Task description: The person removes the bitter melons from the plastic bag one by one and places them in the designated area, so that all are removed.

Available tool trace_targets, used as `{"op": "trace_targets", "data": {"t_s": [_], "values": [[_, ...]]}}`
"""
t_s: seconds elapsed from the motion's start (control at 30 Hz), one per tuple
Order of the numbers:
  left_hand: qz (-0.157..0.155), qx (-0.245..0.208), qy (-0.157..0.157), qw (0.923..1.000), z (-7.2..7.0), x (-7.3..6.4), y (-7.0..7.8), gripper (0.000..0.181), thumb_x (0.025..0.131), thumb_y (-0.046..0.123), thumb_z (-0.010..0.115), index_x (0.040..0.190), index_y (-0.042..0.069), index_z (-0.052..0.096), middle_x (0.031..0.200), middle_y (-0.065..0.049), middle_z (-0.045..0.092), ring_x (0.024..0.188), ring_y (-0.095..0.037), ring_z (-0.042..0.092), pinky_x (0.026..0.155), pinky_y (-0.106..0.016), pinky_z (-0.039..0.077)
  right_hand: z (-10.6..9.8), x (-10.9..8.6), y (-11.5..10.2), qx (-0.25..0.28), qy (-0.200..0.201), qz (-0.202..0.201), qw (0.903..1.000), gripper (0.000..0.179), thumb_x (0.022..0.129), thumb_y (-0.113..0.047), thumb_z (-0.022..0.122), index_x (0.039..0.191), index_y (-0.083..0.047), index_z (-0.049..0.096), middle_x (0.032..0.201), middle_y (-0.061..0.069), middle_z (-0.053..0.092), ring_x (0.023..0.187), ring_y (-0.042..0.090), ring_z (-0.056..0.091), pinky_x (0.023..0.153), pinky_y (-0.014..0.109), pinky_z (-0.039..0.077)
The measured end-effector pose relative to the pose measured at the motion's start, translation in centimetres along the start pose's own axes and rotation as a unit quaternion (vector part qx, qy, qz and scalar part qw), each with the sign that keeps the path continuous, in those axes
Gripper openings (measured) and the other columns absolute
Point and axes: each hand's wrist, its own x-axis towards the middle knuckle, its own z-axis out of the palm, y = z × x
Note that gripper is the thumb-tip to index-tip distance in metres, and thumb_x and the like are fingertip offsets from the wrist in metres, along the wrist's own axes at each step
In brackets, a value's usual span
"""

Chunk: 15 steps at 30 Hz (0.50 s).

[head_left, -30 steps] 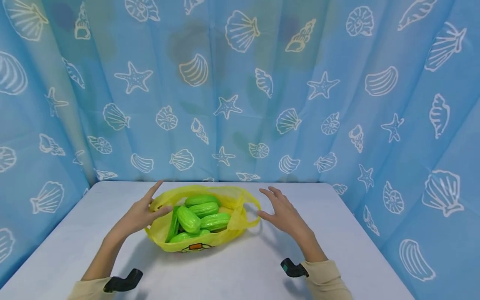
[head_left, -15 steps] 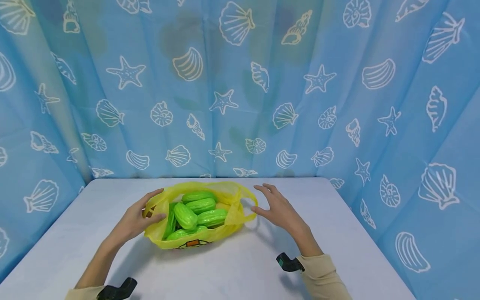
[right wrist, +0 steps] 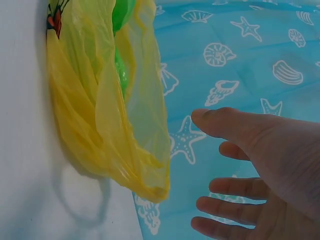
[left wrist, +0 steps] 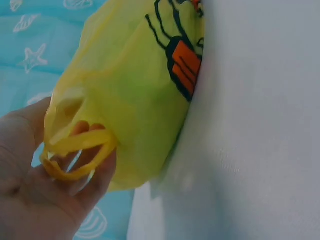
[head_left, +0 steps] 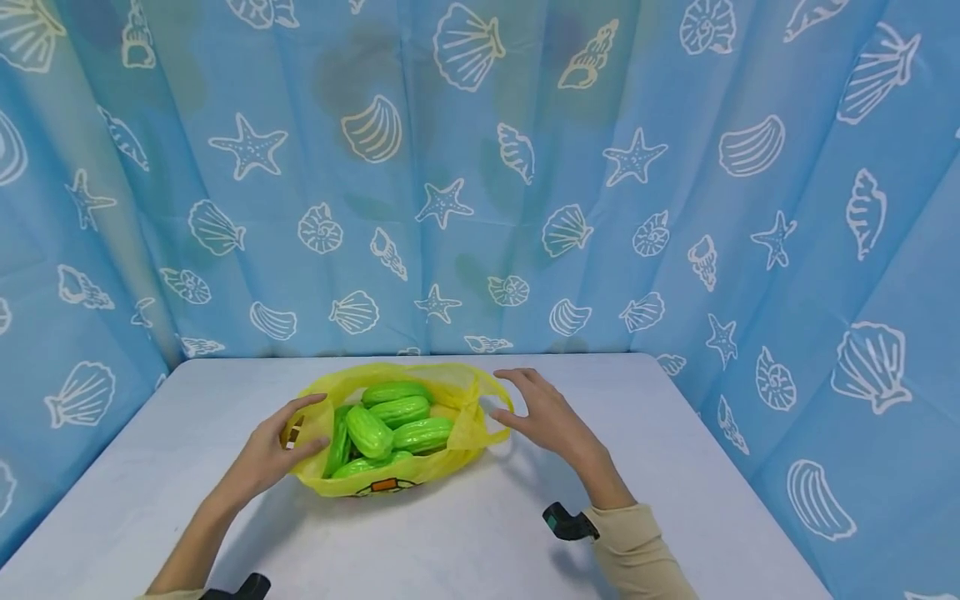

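A thin yellow plastic bag (head_left: 468, 429) lies with its mouth open toward me, holding several shiny green ridged bitter melons (head_left: 369, 432). My left hand (head_left: 262, 458) is at the bag's left end, thumb and forefinger spread along it. The left wrist view has the bag's left handle (left wrist: 80, 142) looped in front of loosely bent fingers. Across the bag, my right hand (head_left: 551, 425) hovers beside the right handle (head_left: 491, 438), fingers parted. Between that thumb and the yellow plastic a gap shows in the right wrist view.
The bag rests on a white table (head_left: 450, 550) toward its back edge. Behind and around the table hangs a blue curtain (head_left: 465, 258) with white shell and starfish prints. Black wrist cameras (head_left: 567, 523) sit at the cuffs of the beige sleeves (head_left: 637, 550).
My left hand has come in around the bag's left end, its raised forefinger lowering toward the rim. The right hand has drawn slightly closer to the right handle. The head view has shifted a little.
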Motion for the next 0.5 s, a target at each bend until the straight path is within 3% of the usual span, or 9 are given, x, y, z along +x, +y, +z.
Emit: {"op": "trace_targets", "data": {"t_s": [0.1, 0.23, 0.5], "values": [[-0.014, -0.023, -0.009, 0.9996, 0.0, -0.1, -0.4, 0.055, 0.092, 0.029, 0.069, 0.141, 0.014, 0.049, 0.137, -0.018, 0.051, 0.098, -0.026, 0.051, 0.072, -0.029, 0.042, 0.4, 0.2, -0.3, 0.002, -0.006, -0.003, 1.0000, 0.059, 0.090, -0.039, 0.069, 0.142, -0.021, 0.049, 0.143, 0.009, 0.050, 0.129, 0.032, 0.051, 0.105, 0.054, 0.044], [-0.030, -0.054, -0.031, 0.9976, -0.3, 0.1, -0.7, 0.050, 0.093, 0.032, 0.067, 0.138, 0.017, 0.053, 0.118, -0.016, 0.055, 0.080, -0.019, 0.045, 0.062, -0.027, 0.038, 0.7, 0.5, -0.8, 0.011, -0.010, -0.017, 0.9998, 0.056, 0.090, -0.036, 0.070, 0.140, -0.018, 0.052, 0.140, 0.010, 0.053, 0.125, 0.032, 0.053, 0.105, 0.053, 0.043], [-0.065, -0.097, -0.051, 0.9918, -0.6, 1.1, -0.7, 0.048, 0.093, 0.037, 0.066, 0.136, 0.018, 0.056, 0.145, -0.016, 0.046, 0.099, -0.023, 0.051, 0.075, -0.022, 0.049, 1.6, 1.1, -1.9, 0.014, -0.040, -0.038, 0.9984, 0.053, 0.091, -0.037, 0.069, 0.138, -0.017, 0.053, 0.136, 0.012, 0.057, 0.119, 0.031, 0.057, 0.101, 0.053, 0.045]]}}
